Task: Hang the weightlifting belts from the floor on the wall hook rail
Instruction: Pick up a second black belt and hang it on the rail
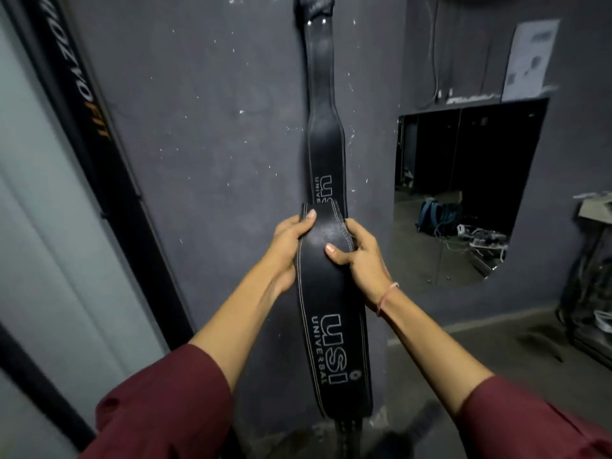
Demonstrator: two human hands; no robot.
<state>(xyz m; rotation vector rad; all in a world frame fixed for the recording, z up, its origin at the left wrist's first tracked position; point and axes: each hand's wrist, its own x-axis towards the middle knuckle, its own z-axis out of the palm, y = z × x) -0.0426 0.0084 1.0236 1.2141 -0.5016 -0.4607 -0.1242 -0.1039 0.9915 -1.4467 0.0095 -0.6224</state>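
Up against the dark wall [215,127], I've got one belt already hung [324,94], dropping straight down from a dark lump at the top edge that I take for the hook [314,5]. It's too murky up there to make out the rail itself.

The second belt [331,293] is in both hands, in front of the hung one, with its upper end overlapping the hung belt's lettering in my view. The left hand [288,240] grips the left edge, thumb laid over the top. The right hand [361,253] grips the right edge, thumb pressed on the face, and there's a pink band [385,298] at that wrist. The belt's wide lettered part hangs down between the forearms, and its narrow end drops out of view at the bottom.

So by my read one belt's up and this one is mid-carry, not yet on the rail. To do it well, I'd say:

- Tilt the head up first, because I can barely see the hook line.
- Pick a free hook beside the occupied one, so the two belts don't crowd.
- Feed the end with a loop or buckle up first; from here I can't tell which end that is.
- Keep both grips firm, since the leather looks stiff and heavy, and let go only once it sits.
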